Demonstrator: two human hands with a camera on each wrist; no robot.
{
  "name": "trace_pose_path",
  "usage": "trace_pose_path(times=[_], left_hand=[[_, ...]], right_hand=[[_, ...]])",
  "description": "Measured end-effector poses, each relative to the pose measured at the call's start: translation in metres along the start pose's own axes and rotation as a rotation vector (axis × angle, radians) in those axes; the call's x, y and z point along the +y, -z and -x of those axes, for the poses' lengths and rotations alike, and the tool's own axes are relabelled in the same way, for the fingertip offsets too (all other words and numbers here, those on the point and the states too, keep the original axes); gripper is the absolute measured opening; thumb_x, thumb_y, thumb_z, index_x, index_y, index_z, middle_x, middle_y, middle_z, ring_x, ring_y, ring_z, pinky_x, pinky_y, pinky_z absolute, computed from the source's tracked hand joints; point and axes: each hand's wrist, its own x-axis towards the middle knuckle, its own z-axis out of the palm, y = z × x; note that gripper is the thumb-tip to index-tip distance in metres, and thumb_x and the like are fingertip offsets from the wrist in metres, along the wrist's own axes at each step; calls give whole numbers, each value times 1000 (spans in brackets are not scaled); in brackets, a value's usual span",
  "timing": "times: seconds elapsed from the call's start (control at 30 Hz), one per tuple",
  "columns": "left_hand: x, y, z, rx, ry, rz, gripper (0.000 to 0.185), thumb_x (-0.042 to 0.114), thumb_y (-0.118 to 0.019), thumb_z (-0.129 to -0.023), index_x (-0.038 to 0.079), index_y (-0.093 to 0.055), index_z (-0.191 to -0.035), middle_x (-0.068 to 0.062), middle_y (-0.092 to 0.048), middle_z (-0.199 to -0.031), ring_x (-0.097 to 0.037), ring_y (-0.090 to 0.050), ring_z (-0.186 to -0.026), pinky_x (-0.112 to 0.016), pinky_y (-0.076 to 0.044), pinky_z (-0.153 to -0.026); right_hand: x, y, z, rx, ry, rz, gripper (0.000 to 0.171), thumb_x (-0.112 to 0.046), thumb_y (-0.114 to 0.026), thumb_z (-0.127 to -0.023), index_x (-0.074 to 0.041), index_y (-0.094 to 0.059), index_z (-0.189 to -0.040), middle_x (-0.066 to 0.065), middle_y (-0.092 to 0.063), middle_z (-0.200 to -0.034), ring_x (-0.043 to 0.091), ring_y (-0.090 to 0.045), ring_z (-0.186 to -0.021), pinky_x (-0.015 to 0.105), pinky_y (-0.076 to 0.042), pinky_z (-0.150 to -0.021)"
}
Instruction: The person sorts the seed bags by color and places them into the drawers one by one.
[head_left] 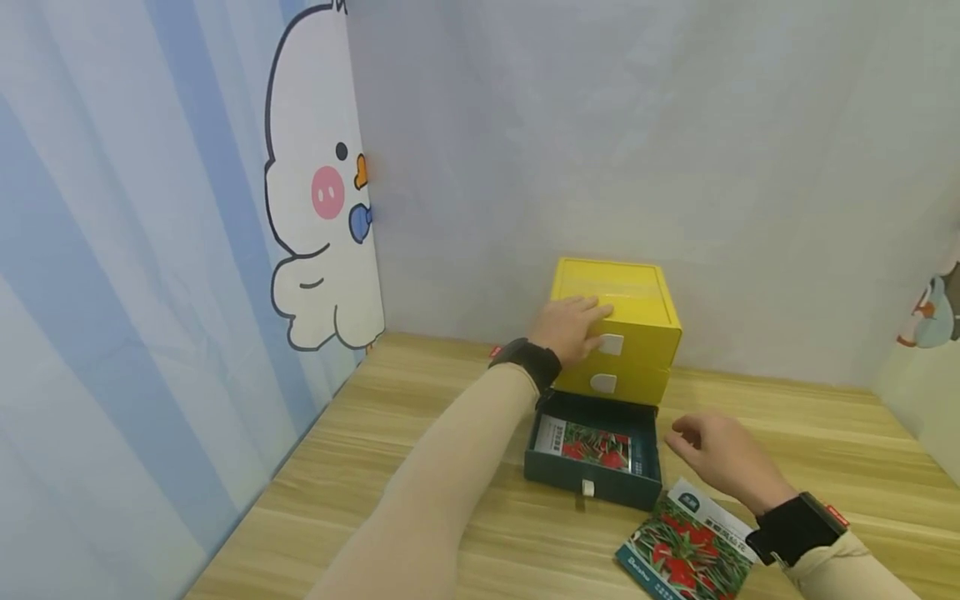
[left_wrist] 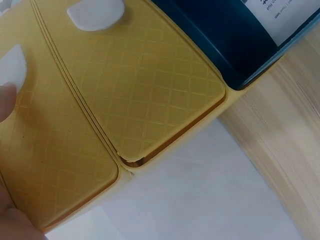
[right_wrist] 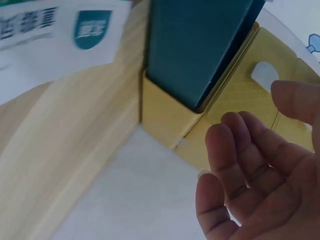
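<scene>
A yellow drawer box [head_left: 645, 362] stands against the back wall, its dark green bottom drawer [head_left: 551, 468] pulled out at the front. In that drawer lies a seed packet [head_left: 596, 446] with red flowers printed on it. My left hand [head_left: 567, 327] rests on the box's top left front edge, fingers spread over the top and thumb [left_wrist: 7, 100] by the upper white handle [left_wrist: 12, 70]. Beside the drawer's right side hovers my right hand [head_left: 723, 458], holding nothing, its fingers loosely bent. Below it a larger flower seed packet [head_left: 690, 550] lies on the table.
The wood-grain table [head_left: 405, 417] meets a pale curtain wall [head_left: 480, 167] behind the box. On the left hangs a blue striped curtain [head_left: 112, 292] with a white cartoon duck [head_left: 315, 275]. A small white tab [head_left: 588, 487] sticks out from the drawer's front.
</scene>
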Motion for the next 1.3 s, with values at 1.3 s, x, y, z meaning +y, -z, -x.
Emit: trace_pose_path(times=[1.3], left_hand=[[3, -9, -7, -11, 19, -8, 54, 40, -59, -95, 25, -45, -145, -1, -46, -145, -20, -42, -134, -34, -30, -113]], right_hand=[[69, -32, 44, -258, -189, 84, 77, -64, -67, -77, 7, -63, -106, 10, -62, -93, 24, -59, -82, 45, -52, -68]])
